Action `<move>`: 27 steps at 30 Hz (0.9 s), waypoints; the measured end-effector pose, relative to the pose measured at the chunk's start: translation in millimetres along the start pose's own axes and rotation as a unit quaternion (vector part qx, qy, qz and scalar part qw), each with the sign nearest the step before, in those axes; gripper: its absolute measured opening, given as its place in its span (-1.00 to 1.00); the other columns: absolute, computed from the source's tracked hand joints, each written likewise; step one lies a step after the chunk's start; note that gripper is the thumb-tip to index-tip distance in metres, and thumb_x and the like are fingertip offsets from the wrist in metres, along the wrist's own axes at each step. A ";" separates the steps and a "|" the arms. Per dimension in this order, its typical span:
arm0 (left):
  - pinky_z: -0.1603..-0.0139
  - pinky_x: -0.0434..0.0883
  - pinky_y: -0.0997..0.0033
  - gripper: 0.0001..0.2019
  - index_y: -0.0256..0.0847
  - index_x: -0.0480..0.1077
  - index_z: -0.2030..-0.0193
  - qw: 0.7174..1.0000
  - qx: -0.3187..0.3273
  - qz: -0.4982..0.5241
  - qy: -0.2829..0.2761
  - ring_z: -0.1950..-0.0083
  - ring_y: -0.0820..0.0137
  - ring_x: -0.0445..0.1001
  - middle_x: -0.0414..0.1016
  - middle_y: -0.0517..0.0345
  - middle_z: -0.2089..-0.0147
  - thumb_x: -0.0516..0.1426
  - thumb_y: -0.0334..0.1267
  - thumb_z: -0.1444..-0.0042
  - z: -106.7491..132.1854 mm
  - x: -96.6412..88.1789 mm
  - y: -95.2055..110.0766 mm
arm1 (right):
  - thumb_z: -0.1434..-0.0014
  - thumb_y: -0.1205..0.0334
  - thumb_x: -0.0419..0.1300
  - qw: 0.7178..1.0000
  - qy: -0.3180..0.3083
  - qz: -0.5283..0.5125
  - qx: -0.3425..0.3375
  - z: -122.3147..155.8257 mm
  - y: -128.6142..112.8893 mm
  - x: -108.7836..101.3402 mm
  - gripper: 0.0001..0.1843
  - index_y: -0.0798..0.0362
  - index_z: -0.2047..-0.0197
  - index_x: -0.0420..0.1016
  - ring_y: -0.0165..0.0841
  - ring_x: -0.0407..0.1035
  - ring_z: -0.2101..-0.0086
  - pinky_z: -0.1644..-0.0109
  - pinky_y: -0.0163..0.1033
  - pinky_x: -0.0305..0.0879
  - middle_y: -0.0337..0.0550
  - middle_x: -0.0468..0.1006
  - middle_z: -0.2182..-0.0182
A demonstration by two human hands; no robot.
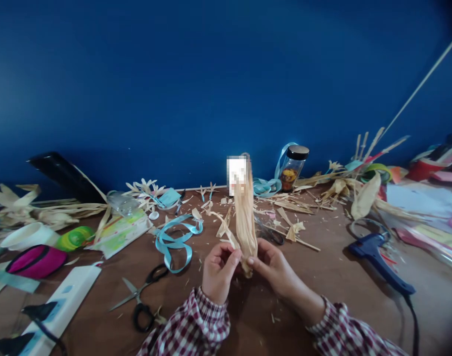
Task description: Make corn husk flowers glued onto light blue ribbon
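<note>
Upright before me stands a long bundle of pale dried corn husk [245, 222], its lower end gathered to a narrow tip. A pixelated patch hides part of its top. My right hand [278, 269] is closed on the bundle's lower right side, thumb in front. On the other side, my left hand [220, 269] pinches a thin husk strip [228, 230] close against the bundle's lower left edge. Open-bladed scissors [137, 294] with black handles lie left of my left hand. A curled light blue ribbon [168, 242] rests just beyond them.
A blue glue gun [382, 259] lies at right, its cord running forward. At left are a white power strip [68, 301] and a magenta pouch [38, 261]. A black-lidded jar [294, 168] stands by the blue wall. Husk scraps litter the brown table [196, 291].
</note>
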State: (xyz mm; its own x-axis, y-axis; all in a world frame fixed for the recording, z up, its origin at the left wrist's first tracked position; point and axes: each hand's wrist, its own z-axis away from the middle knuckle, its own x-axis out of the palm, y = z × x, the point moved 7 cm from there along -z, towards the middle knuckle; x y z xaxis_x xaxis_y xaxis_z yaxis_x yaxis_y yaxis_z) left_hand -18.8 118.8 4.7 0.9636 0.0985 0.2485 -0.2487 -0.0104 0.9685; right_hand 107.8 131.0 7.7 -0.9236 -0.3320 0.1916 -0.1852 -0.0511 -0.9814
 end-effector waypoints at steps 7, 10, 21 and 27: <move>0.62 0.30 0.65 -0.72 -0.30 0.36 0.34 0.997 -0.040 0.051 0.035 0.55 0.57 0.36 0.53 0.11 0.41 0.24 -0.11 0.03 -1.9 -3.4 -7.9 | -0.14 0.03 0.16 0.998 0.042 0.022 -0.032 0.0 -3.6 -4.8 -0.66 -0.05 0.04 0.30 -0.28 0.39 0.21 0.09 -0.20 0.34 -0.15 0.50 0.21; 0.61 0.31 0.65 -0.71 -0.31 0.42 0.29 0.998 -0.050 0.030 0.020 0.51 0.54 0.39 0.53 0.09 0.40 0.24 -0.10 0.03 -1.5 -2.4 -8.4 | -0.12 0.01 0.16 0.998 0.052 0.020 -0.026 0.0 -3.4 -6.8 -0.66 -0.03 0.08 0.33 -0.29 0.40 0.28 0.17 -0.22 0.36 -0.16 0.52 0.26; 0.51 0.34 0.59 -0.69 -0.30 0.44 0.20 0.997 -0.037 -0.050 -0.050 0.51 0.53 0.38 0.44 0.21 0.49 0.28 -0.19 0.09 -1.7 8.7 -7.3 | -0.07 0.10 0.25 0.997 0.049 0.054 -0.012 1.7 2.5 -11.0 -0.68 0.11 0.15 0.43 -0.37 0.36 0.35 0.28 -0.33 0.30 -0.16 0.50 0.37; 0.56 0.31 0.58 -0.74 -0.29 0.37 0.42 0.995 -0.041 -0.073 -0.062 0.56 0.55 0.31 0.38 0.23 0.56 0.27 -0.13 0.08 -0.3 11.1 -10.3 | -0.01 0.13 0.30 0.997 0.045 0.061 -0.012 2.8 -2.5 -7.8 -0.72 0.14 0.27 0.43 -0.46 0.27 0.46 0.38 -0.39 0.24 -0.24 0.44 0.46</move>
State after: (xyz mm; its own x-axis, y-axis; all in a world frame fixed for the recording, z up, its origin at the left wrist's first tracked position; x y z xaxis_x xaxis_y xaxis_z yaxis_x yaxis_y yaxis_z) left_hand -5.6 120.2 -2.5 0.9935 -0.0308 0.1098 -0.1072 0.0769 0.9913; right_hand 116.5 131.1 8.6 -0.9657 -0.2490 0.0730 -0.0772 0.0073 -0.9970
